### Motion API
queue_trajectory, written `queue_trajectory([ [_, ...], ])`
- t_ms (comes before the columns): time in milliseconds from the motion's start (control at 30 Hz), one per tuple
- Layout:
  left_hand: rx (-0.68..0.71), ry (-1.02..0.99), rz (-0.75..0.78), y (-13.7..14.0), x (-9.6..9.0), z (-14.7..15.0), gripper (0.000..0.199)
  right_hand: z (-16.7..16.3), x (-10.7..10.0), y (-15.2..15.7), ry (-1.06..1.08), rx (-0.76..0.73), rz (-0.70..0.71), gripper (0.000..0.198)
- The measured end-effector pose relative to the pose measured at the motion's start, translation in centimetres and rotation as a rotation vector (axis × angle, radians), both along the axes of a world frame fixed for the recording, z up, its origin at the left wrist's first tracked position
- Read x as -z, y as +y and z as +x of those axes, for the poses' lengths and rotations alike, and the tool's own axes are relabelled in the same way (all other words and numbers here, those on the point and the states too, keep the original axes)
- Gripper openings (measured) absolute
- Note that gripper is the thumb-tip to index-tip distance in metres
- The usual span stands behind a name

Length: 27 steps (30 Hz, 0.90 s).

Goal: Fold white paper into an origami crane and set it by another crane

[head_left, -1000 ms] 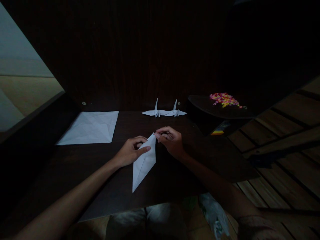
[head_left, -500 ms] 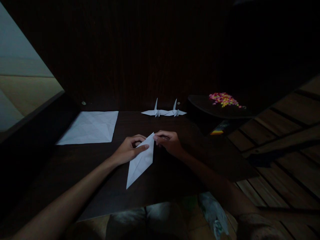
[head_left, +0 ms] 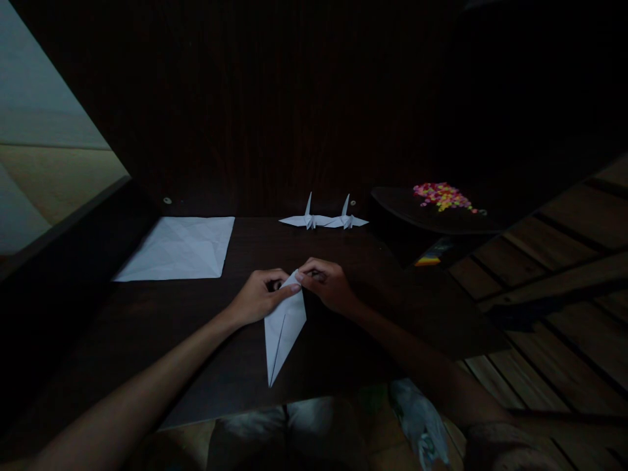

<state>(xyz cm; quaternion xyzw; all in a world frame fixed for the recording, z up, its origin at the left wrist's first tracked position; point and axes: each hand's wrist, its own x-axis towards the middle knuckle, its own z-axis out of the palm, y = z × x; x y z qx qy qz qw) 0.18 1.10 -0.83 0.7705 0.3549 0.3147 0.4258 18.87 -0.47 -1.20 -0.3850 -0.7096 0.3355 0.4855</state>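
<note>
A white folded paper (head_left: 286, 327), shaped like a narrow kite with a slit down its lower half, is held above the dark tabletop, its long point towards me. My left hand (head_left: 260, 296) grips its upper left side, thumb lying across the front and fingers behind. At the top tip, my right hand (head_left: 326, 282) pinches the paper between thumb and fingers. The two thumbs are close together there. Beyond my hands stand two white paper cranes (head_left: 310, 221), side by side with wings touching or overlapping, against the back panel.
A creased white paper sheet (head_left: 184, 248) lies flat at the back left. On a dark rounded shelf (head_left: 392, 199) at right sits a heap of small pink and yellow pieces (head_left: 444, 196). A plastic bag (head_left: 422, 418) is below the table's front edge, beside slatted wood (head_left: 564, 327).
The folded paper has turned so its long point swings right and nearer to me. My right hand has shifted slightly left onto the top tip, closer to my left thumb.
</note>
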Motion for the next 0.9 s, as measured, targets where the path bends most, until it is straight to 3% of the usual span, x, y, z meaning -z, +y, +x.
queue_trajectory([
  [633, 0.079, -0.106, -0.053, -0.34, -0.17, 0.01, 0.029, -0.08, -0.24, -0.14, 0.046, -0.067, -0.045, 0.018],
  [900, 0.169, -0.128, -0.237, -0.33, -0.36, -0.37, 0.031, 0.73, -0.38, 0.07, 0.111, -0.145, -0.072, 0.021],
])
